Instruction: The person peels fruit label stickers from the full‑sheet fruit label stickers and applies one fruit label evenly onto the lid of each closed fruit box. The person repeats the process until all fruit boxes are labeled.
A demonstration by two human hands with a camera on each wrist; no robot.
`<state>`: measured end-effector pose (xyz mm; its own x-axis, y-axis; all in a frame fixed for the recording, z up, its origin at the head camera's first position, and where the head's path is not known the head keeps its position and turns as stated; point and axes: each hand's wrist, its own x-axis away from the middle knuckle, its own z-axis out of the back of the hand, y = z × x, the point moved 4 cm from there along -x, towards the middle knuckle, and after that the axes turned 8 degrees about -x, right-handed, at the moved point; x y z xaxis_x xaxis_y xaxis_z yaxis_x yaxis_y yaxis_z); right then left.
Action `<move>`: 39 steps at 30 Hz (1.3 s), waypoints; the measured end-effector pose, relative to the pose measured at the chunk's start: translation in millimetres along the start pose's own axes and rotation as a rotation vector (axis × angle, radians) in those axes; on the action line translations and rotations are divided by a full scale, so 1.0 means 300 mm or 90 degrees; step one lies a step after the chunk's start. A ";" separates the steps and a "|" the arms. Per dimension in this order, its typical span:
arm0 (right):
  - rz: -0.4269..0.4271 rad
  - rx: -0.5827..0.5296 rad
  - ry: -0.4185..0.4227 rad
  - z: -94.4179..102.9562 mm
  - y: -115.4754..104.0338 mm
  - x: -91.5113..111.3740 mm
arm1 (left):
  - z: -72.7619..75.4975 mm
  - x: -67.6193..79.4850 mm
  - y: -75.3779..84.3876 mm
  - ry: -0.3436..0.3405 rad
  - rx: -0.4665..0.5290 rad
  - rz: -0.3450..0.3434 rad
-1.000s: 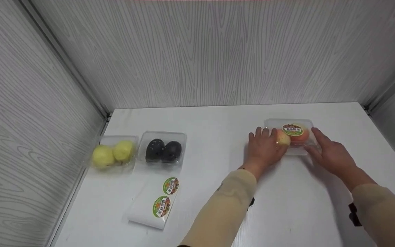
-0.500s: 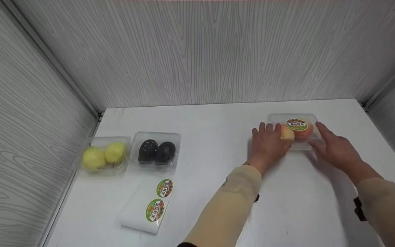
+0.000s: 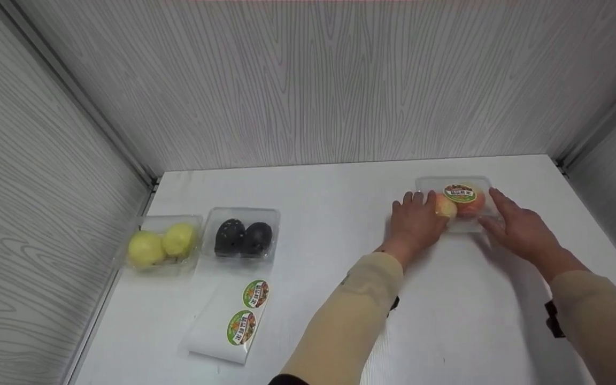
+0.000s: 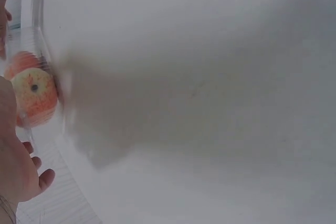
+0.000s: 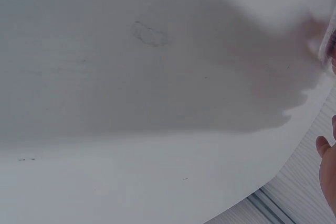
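Both left hand (image 3: 416,222) and right hand (image 3: 524,231), unclenched, flank the apple clamshell (image 3: 464,226), where light, even pressure (sparing the sticker (image 3: 460,193)) seems best.

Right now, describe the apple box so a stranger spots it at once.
On the white table, look toward the far right, between the left hand and right hand. There lies the apple box, clear with red-yellow fruit. Only it shows a sticker on top; the yellow-fruit box and dark-fruit box show none.
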<state>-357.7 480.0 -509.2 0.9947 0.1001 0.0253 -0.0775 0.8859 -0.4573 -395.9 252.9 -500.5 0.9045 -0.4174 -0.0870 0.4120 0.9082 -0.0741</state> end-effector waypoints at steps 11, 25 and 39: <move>0.029 -0.003 0.091 -0.012 -0.055 -0.088 | 0.004 -0.014 -0.214 -0.019 0.010 0.027; 0.107 -0.040 0.126 -0.005 -0.216 -0.283 | 0.079 0.069 -0.718 0.065 0.028 0.091; 0.150 -0.088 0.098 -0.197 -0.473 -0.376 | 0.041 0.245 -1.110 0.050 0.053 0.180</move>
<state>-454.8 316.1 -499.5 0.9499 0.2161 -0.2260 -0.3076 0.7752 -0.5517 -465.3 -79.7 -470.1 0.9747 -0.1455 -0.1695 0.1552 0.9868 0.0454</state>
